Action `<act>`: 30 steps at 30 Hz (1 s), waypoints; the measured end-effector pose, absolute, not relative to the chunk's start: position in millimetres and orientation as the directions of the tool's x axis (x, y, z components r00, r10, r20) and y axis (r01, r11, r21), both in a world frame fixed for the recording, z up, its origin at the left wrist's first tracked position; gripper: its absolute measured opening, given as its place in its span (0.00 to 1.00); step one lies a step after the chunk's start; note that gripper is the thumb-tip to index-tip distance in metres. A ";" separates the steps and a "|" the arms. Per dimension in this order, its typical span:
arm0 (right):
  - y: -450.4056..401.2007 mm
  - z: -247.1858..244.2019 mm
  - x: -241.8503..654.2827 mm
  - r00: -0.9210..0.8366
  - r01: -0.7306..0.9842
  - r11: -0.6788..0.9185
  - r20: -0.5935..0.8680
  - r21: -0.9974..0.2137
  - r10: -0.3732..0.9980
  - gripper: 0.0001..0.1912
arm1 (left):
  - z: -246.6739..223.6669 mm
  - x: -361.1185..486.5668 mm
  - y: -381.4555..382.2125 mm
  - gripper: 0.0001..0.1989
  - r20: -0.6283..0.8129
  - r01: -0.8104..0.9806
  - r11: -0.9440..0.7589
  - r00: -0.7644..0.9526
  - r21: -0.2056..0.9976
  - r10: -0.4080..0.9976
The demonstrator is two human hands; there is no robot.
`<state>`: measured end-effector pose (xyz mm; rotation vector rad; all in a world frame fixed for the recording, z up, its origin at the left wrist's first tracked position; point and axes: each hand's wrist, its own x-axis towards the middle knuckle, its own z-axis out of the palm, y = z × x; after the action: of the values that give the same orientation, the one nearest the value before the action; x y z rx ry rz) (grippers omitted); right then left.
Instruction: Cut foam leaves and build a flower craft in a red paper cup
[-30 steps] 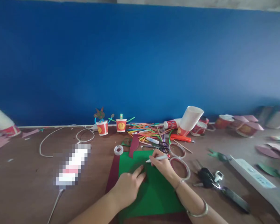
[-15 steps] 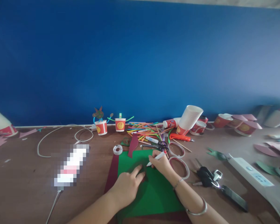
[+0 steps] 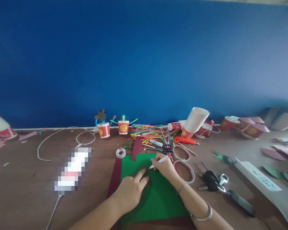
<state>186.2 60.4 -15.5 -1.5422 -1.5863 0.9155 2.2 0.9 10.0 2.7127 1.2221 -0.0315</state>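
Observation:
A white marker (image 3: 160,161) with a red end is gripped in my right hand (image 3: 165,166), its tip down at the green paper sheet (image 3: 158,204). My left hand (image 3: 132,191) rests on the same sheet, left of the marker, thumb and forefinger spread apart and pressing down. Something dark lies by those fingertips; I cannot make out whether it is a small piece or shadow. Beneath the green sheet, dark red paper (image 3: 114,175) shows along the left and bottom edges. A cut dark red paper shape (image 3: 137,148) overlaps the sheet's top edge.
Beyond the sheet lie scissors (image 3: 166,149), a tape roll (image 3: 120,153), colourful sticks (image 3: 148,131) and an orange cutter (image 3: 185,140). Two larger tape rings, keys (image 3: 212,182) and a power strip (image 3: 256,175) are at right. A charging phone (image 3: 73,169) and decorated paper cups (image 3: 123,127) are left.
My right hand has shifted slightly up and left, carrying the marker's tip a short way across the green paper. My left hand stays in place.

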 end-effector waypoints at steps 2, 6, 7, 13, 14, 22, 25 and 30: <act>61.0 -17.4 185.9 -0.010 0.476 0.022 0.020 -0.879 1.000 0.14 | 9.7 2.3 0.7 0.25 -0.097 0.747 -0.651 0.664 0.138 0.741; 62.2 -20.3 185.4 0.003 0.469 0.012 0.015 -0.883 1.000 0.14 | 9.6 2.6 0.3 0.25 -0.105 0.751 -0.648 0.660 0.131 0.744; 62.3 -20.3 185.2 0.007 0.468 0.010 0.014 -0.884 1.000 0.14 | 9.7 2.7 0.3 0.25 -0.106 0.751 -0.648 0.660 0.130 0.744; 61.7 -16.8 183.5 0.032 0.492 0.013 0.033 -0.871 0.999 0.13 | 11.7 2.8 0.0 0.25 -0.108 0.752 -0.646 0.659 0.131 0.744; 61.7 -16.4 183.1 0.040 0.494 0.011 0.035 -0.869 0.999 0.13 | 12.0 2.8 -0.1 0.25 -0.106 0.750 -0.648 0.660 0.133 0.743; 61.7 -16.8 182.0 0.052 0.480 0.016 0.046 -0.877 0.998 0.14 | 11.6 2.8 -1.1 0.24 -0.096 0.748 -0.649 0.662 0.138 0.743; 61.5 -16.8 182.0 0.044 0.464 0.015 0.040 -0.886 0.998 0.14 | 11.2 2.8 -0.7 0.25 -0.096 0.742 -0.655 0.669 0.139 0.737; 61.3 -15.6 181.8 0.048 0.474 0.009 0.036 -0.880 0.998 0.14 | 11.3 2.9 -0.8 0.25 -0.103 0.750 -0.648 0.661 0.135 0.743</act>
<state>181.8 61.3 -15.6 -1.5682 -1.5272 0.8748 2.9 -0.8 11.3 2.7095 1.2277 -0.0571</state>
